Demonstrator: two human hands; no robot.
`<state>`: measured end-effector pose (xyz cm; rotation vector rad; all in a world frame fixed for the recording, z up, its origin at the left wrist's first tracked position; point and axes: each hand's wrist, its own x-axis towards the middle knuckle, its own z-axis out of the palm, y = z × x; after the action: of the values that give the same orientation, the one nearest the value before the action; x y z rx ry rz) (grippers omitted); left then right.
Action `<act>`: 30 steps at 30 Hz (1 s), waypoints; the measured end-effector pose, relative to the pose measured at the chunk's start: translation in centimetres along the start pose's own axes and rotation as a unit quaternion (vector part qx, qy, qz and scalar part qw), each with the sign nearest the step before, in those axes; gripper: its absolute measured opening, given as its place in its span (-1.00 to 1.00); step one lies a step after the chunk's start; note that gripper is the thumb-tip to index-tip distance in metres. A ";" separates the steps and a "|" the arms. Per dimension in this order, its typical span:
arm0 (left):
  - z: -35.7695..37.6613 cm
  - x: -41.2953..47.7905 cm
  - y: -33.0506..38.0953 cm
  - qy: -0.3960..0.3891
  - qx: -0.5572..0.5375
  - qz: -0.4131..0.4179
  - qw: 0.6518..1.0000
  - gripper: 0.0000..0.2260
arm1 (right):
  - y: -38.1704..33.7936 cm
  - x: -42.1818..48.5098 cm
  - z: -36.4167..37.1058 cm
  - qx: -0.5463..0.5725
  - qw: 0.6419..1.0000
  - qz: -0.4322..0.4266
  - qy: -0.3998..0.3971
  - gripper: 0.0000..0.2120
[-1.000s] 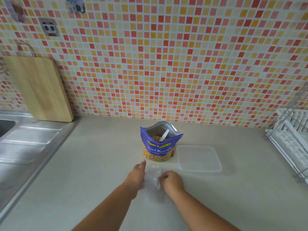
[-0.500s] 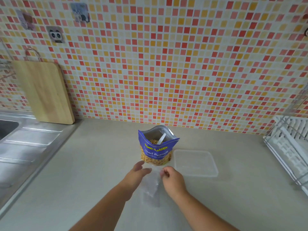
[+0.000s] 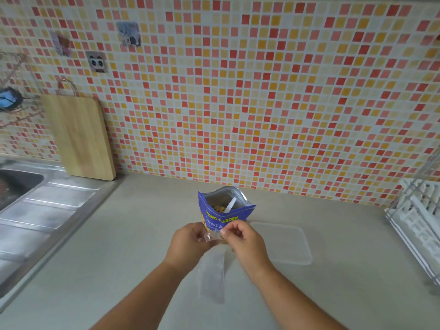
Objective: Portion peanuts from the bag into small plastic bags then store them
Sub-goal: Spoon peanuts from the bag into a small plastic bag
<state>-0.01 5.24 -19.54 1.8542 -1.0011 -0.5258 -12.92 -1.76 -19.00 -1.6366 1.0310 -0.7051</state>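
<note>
Two hands (image 3: 190, 244) (image 3: 245, 244) pinch a small plastic bag (image 3: 212, 275).

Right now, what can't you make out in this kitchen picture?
Head view only:
- Peanut bag: lower label hidden behind both hands.
- Small plastic bag: its mouth is covered by the left hand and right hand.
- Dish rack: cut off by the right edge.
- Sink: cut off at left.

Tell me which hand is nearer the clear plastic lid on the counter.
Right. The right hand sits just left of the clear plastic lid, pinching the small plastic bag. The left hand pinches the bag's other side, farther from the lid.
</note>
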 end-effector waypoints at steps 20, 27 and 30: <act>-0.3 -1.3 5.1 -0.047 0.169 0.124 0.977 -0.56 | -5.7 0.2 -4.3 -0.166 0.978 -0.042 -0.121 -0.74; -2.2 0.0 4.1 -0.060 0.154 0.125 0.978 -0.65 | -7.1 1.1 -3.1 -0.228 0.959 -0.061 -0.155 -0.67; -3.2 1.0 3.8 -0.061 0.124 0.126 0.982 -0.67 | -7.7 1.9 -2.8 -0.224 0.964 -0.084 -0.120 -0.72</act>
<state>1.21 5.25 -14.62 1.8897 -1.4160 -0.3778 -12.20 -3.94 -10.91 -2.1617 0.9231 -0.3807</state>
